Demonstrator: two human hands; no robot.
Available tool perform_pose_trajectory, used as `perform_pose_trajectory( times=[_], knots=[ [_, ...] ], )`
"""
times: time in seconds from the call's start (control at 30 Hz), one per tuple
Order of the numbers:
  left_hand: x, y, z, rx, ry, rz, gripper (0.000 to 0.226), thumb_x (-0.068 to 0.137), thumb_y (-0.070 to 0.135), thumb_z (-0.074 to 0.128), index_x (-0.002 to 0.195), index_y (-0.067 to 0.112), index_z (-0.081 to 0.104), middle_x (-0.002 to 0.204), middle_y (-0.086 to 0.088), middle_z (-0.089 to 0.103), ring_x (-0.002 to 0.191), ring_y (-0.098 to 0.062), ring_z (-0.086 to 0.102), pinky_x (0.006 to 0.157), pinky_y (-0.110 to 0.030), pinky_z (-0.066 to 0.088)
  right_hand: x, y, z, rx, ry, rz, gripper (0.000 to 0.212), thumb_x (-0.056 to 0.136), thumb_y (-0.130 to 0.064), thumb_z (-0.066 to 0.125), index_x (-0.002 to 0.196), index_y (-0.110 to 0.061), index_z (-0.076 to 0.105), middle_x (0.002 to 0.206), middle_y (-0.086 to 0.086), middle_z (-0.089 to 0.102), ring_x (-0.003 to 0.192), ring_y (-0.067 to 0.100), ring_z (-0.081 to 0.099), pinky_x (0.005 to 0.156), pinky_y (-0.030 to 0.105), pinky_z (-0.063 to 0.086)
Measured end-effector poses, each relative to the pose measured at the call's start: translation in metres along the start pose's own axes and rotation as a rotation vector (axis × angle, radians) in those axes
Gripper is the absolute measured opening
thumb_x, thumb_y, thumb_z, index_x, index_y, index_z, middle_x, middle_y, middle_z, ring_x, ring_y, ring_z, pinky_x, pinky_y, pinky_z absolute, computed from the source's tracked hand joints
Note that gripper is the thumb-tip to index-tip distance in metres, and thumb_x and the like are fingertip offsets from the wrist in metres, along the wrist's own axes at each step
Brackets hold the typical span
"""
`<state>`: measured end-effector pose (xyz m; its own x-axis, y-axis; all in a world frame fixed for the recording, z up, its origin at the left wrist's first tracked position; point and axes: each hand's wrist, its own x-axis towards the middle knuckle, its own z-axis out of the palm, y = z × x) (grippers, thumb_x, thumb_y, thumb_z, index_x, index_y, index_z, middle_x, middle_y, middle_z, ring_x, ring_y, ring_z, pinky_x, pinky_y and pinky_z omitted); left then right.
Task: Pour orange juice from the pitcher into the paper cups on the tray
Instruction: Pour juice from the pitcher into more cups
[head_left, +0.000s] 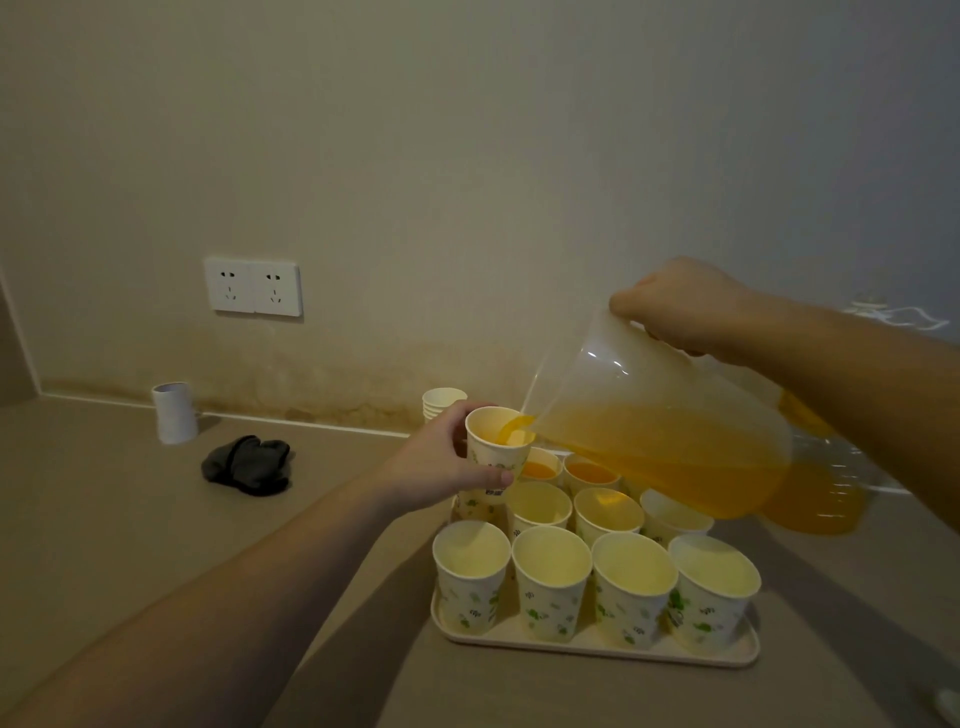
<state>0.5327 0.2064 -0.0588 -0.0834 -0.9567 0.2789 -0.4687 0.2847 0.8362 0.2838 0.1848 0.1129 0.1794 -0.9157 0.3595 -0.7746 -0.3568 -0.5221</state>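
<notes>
From the head view, the left hand (441, 467) has its fingers (496, 475) wrapped round a paper cup (496, 449), lifted above the tray (597, 647) of cups on the worktop (130, 519). The right hand (680, 306) has its fingers clamped on the tilted pitcher (660, 415), whose spout, just beside the left fingers, sends orange juice (511, 428) into that cup.

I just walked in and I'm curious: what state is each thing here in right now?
Pitcher: tilted, pouring juice.
Held cup: lifted, being filled.
Back cups: hold juice.
Front cups: upright, empty.
Tray: flat on the table.
Left hand: grips the held cup.
Right hand: grips the pitcher.
Spare cups: stacked.
Bottle: partly full.
</notes>
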Motion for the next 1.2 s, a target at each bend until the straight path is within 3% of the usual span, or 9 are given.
perform_pose_trajectory(
  times=[0.33, 0.5, 0.9, 1.0, 1.2],
  knots=[
    [0.0006, -0.0025, -0.0002, -0.012, -0.010, -0.006, 0.080, 0.071, 0.026, 0.094, 0.134, 0.042, 0.047, 0.121, 0.020, 0.063, 0.109, 0.000, 0.061, 0.077, -0.016, 0.055, -0.0011, -0.0023, -0.0003, -0.010, -0.004, -0.006, 0.031, 0.086, -0.020, 0.057, 0.060, -0.008, 0.046, 0.061, 0.013, 0.045, 0.044, 0.022, 0.037, 0.050, 0.026, 0.027],
    [0.0010, -0.0049, -0.0017, -0.016, -0.003, -0.003, 0.084, 0.069, 0.028, 0.095, 0.138, 0.039, 0.049, 0.123, 0.016, 0.064, 0.112, -0.004, 0.063, 0.086, -0.027, 0.059, -0.0013, -0.0033, -0.0008, -0.014, -0.010, -0.006, 0.031, 0.085, -0.020, 0.057, 0.059, -0.008, 0.045, 0.060, 0.013, 0.044, 0.044, 0.022, 0.035, 0.049, 0.026, 0.026],
    [0.0027, -0.0033, -0.0022, -0.005, 0.001, 0.005, 0.078, 0.070, 0.024, 0.094, 0.130, 0.043, 0.048, 0.118, 0.019, 0.064, 0.100, 0.008, 0.064, 0.072, -0.014, 0.055, -0.0001, -0.0024, -0.0007, 0.009, -0.009, -0.004, 0.031, 0.084, -0.021, 0.058, 0.058, -0.010, 0.044, 0.064, 0.016, 0.045, 0.047, 0.022, 0.036, 0.051, 0.028, 0.028],
    [0.0036, -0.0032, -0.0025, -0.003, 0.000, 0.004, 0.080, 0.070, 0.025, 0.095, 0.131, 0.043, 0.048, 0.119, 0.019, 0.064, 0.104, 0.003, 0.064, 0.074, -0.016, 0.056, 0.0008, -0.0018, -0.0010, 0.003, -0.006, 0.001, 0.030, 0.083, -0.023, 0.057, 0.060, -0.010, 0.044, 0.065, 0.016, 0.046, 0.049, 0.023, 0.037, 0.052, 0.030, 0.030],
    [0.0046, -0.0043, -0.0019, -0.004, 0.012, 0.005, 0.080, 0.069, 0.026, 0.095, 0.132, 0.041, 0.050, 0.117, 0.019, 0.065, 0.098, 0.010, 0.064, 0.073, -0.016, 0.056, 0.0025, -0.0004, 0.0002, 0.008, 0.003, -0.001, 0.030, 0.084, -0.023, 0.058, 0.061, -0.008, 0.046, 0.064, 0.016, 0.047, 0.046, 0.022, 0.037, 0.052, 0.028, 0.029]
  ],
)
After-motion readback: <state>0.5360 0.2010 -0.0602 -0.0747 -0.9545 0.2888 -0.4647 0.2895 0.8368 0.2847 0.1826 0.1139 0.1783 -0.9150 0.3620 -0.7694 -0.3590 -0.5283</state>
